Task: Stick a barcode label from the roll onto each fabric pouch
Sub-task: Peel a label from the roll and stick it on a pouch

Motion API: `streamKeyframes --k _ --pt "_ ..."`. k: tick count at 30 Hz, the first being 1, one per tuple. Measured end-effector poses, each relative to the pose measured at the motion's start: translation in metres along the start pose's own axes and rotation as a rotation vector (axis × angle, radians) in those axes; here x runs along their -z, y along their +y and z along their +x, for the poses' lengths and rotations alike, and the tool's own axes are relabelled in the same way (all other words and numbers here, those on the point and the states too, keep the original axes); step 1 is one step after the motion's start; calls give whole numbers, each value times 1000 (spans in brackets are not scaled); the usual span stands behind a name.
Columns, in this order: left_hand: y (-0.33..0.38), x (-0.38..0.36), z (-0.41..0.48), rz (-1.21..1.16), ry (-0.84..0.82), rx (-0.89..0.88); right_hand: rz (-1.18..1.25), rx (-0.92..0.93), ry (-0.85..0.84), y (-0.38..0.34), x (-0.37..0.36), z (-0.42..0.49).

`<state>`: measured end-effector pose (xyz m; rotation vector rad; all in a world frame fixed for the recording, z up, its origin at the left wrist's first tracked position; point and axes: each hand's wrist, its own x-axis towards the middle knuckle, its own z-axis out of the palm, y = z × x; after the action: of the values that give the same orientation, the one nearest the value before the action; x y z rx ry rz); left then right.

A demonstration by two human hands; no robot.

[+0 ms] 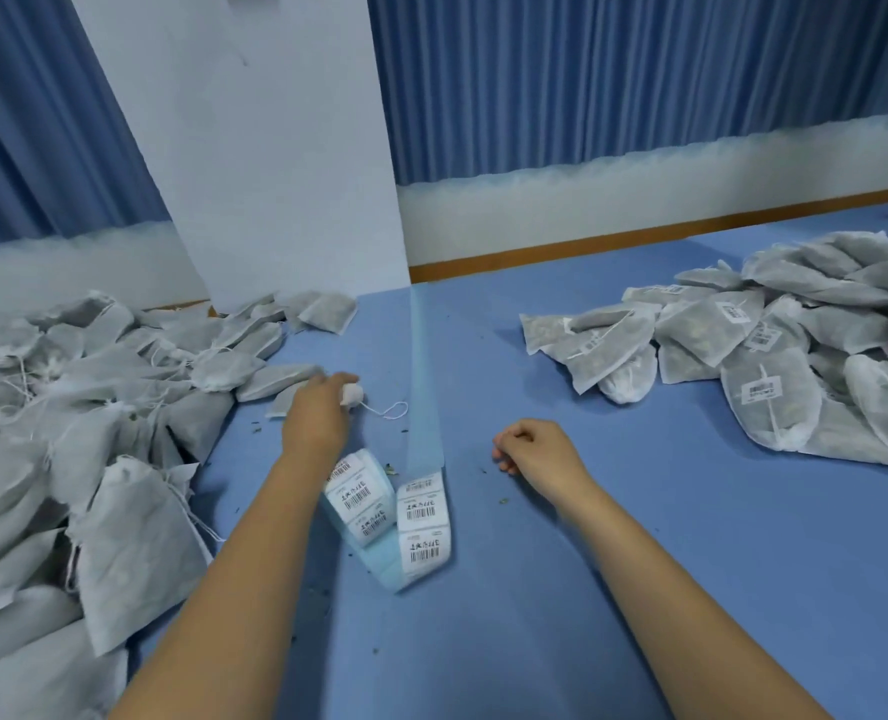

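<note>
- On the blue table [535,605], before blue curtains [613,70]: left hand [317,415] grips a pouch [352,394]; right hand [533,449] curls, seemingly empty.
- Label roll [361,504] shows barcodes; text unreadable.

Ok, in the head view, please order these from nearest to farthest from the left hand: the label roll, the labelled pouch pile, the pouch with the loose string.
1. Pouch with the loose string: gripped by the left hand itself.
2. Label roll: toward the person, beside the left wrist.
3. Labelled pouch pile: far off on the right side.
</note>
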<state>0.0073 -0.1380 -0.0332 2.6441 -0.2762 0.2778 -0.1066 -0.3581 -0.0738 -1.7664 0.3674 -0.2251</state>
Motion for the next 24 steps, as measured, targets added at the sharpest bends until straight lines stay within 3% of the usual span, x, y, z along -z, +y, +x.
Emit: streamKeyframes --k 3,8,17,20,24 --pt "-15 -5 17 160 -119 -112 -94 39 -21 2 -3 3" --pt "-19 -4 33 446 -180 -206 -167 54 -17 4 -4 2" --pt "-20 -7 28 500 -124 -155 -242 100 -32 -1 -6 -6" --pt "-13 2 24 285 35 -63 -232 104 -54 -1 -4 -7" --pt "3 34 8 -95 450 -129 -222 171 -73 -8 -1 -11"
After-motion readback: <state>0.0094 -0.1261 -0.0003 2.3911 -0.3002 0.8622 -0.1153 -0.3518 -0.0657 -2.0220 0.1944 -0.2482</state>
